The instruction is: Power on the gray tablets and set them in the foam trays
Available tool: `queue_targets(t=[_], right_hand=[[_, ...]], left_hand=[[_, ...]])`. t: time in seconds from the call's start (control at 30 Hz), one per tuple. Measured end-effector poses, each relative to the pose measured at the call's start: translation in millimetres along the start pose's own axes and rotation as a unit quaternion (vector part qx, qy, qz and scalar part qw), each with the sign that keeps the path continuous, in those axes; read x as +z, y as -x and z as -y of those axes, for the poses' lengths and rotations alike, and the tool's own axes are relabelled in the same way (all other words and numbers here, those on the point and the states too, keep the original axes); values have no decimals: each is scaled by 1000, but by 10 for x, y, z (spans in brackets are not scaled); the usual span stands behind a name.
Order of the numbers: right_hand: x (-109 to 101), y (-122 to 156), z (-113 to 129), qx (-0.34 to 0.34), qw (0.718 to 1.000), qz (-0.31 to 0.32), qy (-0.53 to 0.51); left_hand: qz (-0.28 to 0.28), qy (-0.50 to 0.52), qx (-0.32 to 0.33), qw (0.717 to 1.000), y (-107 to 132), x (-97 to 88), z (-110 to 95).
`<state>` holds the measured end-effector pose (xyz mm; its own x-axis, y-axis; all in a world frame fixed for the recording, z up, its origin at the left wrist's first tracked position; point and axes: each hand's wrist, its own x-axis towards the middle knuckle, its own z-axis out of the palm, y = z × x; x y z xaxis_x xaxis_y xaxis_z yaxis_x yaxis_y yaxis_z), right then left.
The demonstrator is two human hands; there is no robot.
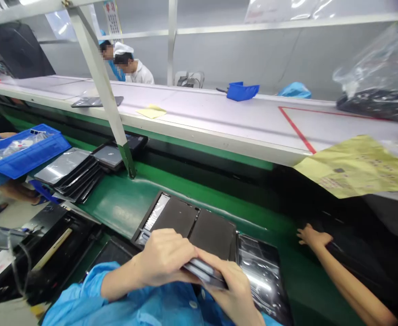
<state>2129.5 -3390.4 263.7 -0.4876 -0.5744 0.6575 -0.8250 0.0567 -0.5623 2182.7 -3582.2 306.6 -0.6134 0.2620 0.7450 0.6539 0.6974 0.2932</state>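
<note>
My left hand, in a light blue sleeve, is closed over the left end of a thin dark flat panel. My right hand grips the same panel from the right and below. I hold it low, close to my body, above an open dark tablet housing that lies on the green conveyor belt. Two black rectangular pads fill the housing. Right of it lies a glossy dark panel.
A co-worker's bare hand reaches onto dark parts at the right. A stack of dark trays and a blue bin sit at the left. A white upper shelf carries yellow sheets and bagged parts. Two people work at the far side.
</note>
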Motion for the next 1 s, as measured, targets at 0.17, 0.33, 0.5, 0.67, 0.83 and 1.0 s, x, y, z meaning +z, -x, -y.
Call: queue_targets(t=[0.17, 0.33, 0.5, 0.67, 0.83, 1.0], right_hand=[[-94, 154, 21, 90, 993, -79, -23], [-170, 178, 69, 111, 975, -120, -151], [-152, 231, 17, 98, 962, -145, -210], [-150, 250, 51, 114, 956, -119, -242], [-335, 243, 28, 66, 966, -82, -235], [-655, 640, -235, 94, 994, 34, -47]], left_hand=[[-44, -27, -67, 996, 22, -365, 102], [-17, 209, -163, 964, 277, -238, 335], [-44, 292, -93, 951, 365, -60, 340], [-55, 245, -52, 966, 242, -114, 218], [-138, 329, -161, 920, 240, 51, 61], [-102, 468, -366, 798, 604, 546, 217]])
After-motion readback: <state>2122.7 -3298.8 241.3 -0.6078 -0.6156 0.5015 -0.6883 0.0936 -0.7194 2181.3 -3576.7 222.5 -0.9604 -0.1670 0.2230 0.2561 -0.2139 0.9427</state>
